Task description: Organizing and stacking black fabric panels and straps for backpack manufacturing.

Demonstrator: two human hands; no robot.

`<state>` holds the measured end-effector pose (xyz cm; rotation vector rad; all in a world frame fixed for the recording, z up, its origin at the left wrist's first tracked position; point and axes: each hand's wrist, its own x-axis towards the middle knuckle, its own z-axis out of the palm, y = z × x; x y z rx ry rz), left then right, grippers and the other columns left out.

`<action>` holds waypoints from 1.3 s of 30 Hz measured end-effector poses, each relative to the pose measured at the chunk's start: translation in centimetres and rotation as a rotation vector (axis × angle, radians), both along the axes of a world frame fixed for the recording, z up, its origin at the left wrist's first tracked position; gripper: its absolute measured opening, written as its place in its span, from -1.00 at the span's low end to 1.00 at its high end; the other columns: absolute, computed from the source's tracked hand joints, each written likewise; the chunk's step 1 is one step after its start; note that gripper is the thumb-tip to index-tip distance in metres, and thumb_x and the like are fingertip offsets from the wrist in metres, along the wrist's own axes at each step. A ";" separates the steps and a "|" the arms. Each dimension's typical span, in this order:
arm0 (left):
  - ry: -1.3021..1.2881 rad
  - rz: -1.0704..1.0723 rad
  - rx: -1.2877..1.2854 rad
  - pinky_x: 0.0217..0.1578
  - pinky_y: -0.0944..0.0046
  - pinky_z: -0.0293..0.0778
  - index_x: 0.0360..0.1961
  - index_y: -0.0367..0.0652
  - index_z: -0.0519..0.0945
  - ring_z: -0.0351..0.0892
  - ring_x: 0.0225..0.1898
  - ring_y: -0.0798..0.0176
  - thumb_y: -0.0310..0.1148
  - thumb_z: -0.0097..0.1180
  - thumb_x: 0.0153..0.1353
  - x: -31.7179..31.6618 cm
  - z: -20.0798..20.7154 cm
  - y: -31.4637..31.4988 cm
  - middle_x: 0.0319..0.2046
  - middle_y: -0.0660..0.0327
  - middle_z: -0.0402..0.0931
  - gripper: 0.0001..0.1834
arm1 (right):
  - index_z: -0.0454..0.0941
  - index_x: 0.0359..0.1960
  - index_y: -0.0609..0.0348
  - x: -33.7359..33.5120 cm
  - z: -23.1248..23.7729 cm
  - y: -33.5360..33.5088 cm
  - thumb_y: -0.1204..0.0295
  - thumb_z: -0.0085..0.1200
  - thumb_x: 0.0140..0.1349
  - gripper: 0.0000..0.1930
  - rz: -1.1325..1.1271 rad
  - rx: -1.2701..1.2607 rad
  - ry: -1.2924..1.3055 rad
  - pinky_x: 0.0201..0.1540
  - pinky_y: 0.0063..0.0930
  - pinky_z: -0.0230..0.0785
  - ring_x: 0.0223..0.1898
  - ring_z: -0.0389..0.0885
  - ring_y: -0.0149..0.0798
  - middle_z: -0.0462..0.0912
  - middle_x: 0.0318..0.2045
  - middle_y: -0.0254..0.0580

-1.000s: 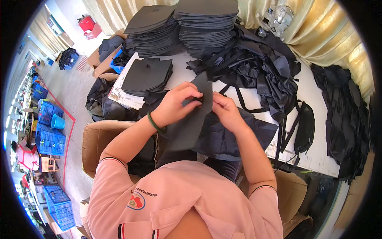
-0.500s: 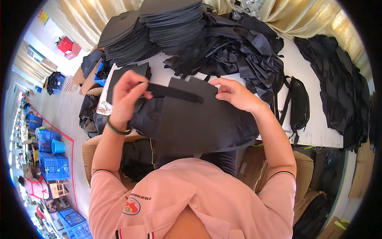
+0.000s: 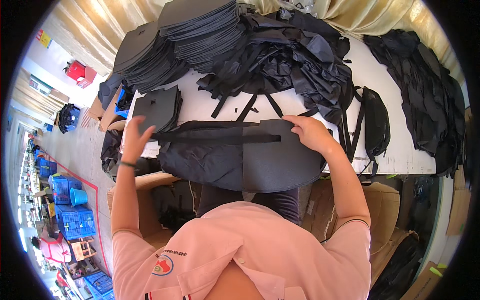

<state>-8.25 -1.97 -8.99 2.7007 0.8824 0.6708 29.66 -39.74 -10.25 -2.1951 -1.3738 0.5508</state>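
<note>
A stiff black foam sheet (image 3: pixel 282 162) lies over the right part of a black fabric piece (image 3: pixel 202 157) at the table's near edge. Fingers and thumb of my right hand (image 3: pixel 311 134) pinch the sheet's far right corner. Across the fabric and onto the sheet runs a flat black strap (image 3: pixel 220 137). My left hand (image 3: pixel 135 140) is just beyond the strap's left end, fingers apart, with nothing visible in it. Beside it rests a short pile of black sheets (image 3: pixel 162 107).
Tall stacks of black sheets (image 3: pixel 200 37) and heaped black fabric (image 3: pixel 295 55) cover the back of the white table (image 3: pixel 400 150). A small black bag with straps (image 3: pixel 376 122) lies at right, near more fabric (image 3: pixel 425 95). Cardboard boxes (image 3: pixel 360 205) stand below; blue crates (image 3: pixel 75 220) line the left floor.
The foam sheet has moved right and now lies flatter on the fabric. My left hand has let go of the strap and moved left and nearer me.
</note>
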 end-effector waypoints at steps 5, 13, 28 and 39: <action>0.093 -0.722 -0.560 0.14 0.21 0.35 0.08 -0.21 0.49 0.47 0.11 0.15 -0.19 0.28 0.19 15.9 3.8 -10.1 0.06 0.08 0.51 -0.50 | 0.46 0.17 0.03 -2.2 2.7 -0.6 0.48 0.25 0.05 -0.43 0.106 0.084 -0.065 -0.01 -0.22 0.39 -0.09 0.60 0.06 0.64 -0.07 0.01; 0.628 -0.988 -0.921 0.05 0.25 0.42 0.13 -0.26 0.46 0.54 -0.02 0.23 -0.42 0.37 0.01 25.9 0.6 -16.4 -0.04 0.11 0.59 -0.38 | 0.42 0.19 -0.05 -4.8 4.4 -0.8 0.42 0.33 -0.03 -0.35 0.121 0.113 -0.350 -0.12 -0.26 0.28 -0.28 0.59 -0.09 0.62 -0.27 -0.17; 0.415 -1.055 -1.191 0.13 0.24 0.36 0.25 -0.22 0.34 0.42 0.15 0.27 -0.60 0.32 -0.04 26.2 -1.4 -16.3 0.19 0.16 0.41 -0.24 | 0.44 0.10 0.10 -6.3 3.1 -1.0 0.51 0.25 -0.04 -0.44 0.040 0.165 -0.687 -0.25 -0.29 0.17 -0.40 0.58 -0.26 0.50 -0.45 -0.31; 0.295 -1.070 0.098 0.34 -0.33 -0.11 0.37 -0.01 0.23 -0.04 0.44 -0.14 0.09 0.30 -0.01 18.1 -4.2 -22.4 0.40 -0.07 0.05 -0.06 | 0.57 -0.09 0.11 1.9 -1.6 -1.2 0.37 0.32 -0.03 -0.59 -0.164 0.329 -0.242 -0.04 -0.12 0.37 -0.09 0.55 0.05 0.58 -0.21 -0.06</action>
